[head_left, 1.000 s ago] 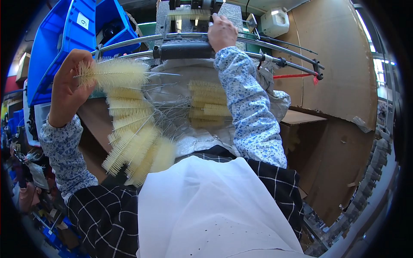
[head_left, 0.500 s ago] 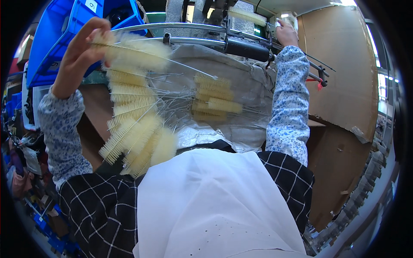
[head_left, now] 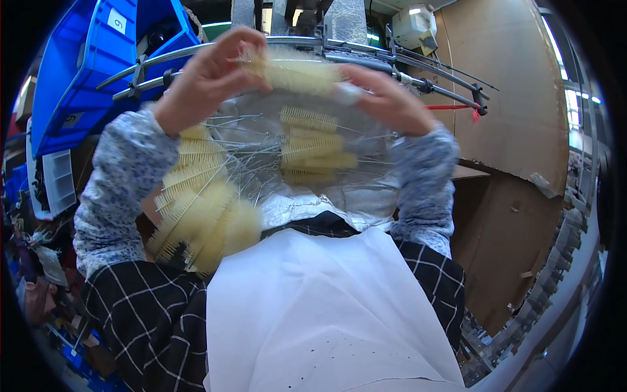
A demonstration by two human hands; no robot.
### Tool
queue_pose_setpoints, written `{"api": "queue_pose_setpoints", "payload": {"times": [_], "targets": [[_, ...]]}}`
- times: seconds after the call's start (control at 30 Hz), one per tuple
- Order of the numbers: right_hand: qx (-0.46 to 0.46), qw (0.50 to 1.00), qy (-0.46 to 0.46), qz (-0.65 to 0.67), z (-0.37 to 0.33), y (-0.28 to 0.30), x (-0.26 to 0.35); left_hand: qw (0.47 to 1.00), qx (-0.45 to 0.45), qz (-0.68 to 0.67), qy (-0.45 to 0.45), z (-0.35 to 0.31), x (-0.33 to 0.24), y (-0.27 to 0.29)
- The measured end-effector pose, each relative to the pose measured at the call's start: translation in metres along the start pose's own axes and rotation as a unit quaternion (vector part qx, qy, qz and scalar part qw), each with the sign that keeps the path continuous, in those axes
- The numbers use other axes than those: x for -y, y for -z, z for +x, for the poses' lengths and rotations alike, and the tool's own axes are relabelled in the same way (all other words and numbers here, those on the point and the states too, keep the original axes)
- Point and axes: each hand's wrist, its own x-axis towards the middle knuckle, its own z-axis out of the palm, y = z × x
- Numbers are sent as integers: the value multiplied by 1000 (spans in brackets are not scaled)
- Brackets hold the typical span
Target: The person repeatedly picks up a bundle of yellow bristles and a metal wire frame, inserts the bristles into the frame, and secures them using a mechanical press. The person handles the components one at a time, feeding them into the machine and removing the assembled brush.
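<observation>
A pale cream bristle brush (head_left: 302, 75) with a thin wire stem is held level between my hands over the work area, slightly smeared by motion. My left hand (head_left: 219, 75) is closed on its left end, thumb and fingers pinching the bristles. At the other end is my right hand (head_left: 388, 101), its fingers closed on the brush; something white shows at the fingertips. Below, several similar brushes (head_left: 309, 147) lie stacked on a grey cloth (head_left: 372, 196). A larger heap of brushes (head_left: 202, 209) lies to the left, wire stems pointing right.
Metal rails (head_left: 287, 44) of a machine cross the far side, a red strap (head_left: 450, 107) at their right end. Blue bins (head_left: 85, 85) stand at the far left. Cardboard panels (head_left: 509, 98) rise on the right, and a white container (head_left: 415, 26) stands behind.
My left hand has moved right and my right hand has come back left from the machine, so both meet at a brush. The brush lying across the machine's far side is gone from there.
</observation>
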Motion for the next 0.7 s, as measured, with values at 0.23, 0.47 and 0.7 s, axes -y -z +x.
{"api": "queue_pose_setpoints", "payload": {"times": [0.23,0.47,0.7], "targets": [[-298,911,-95,-269,40,-3,-37,913,-14,352,208,-58,-22,47],[-341,766,-179,-515,58,44,-97,740,-13,605,293,-126,29,105],[-287,801,-168,-497,61,45,-93,776,-17,462,428,-113,32,98]]}}
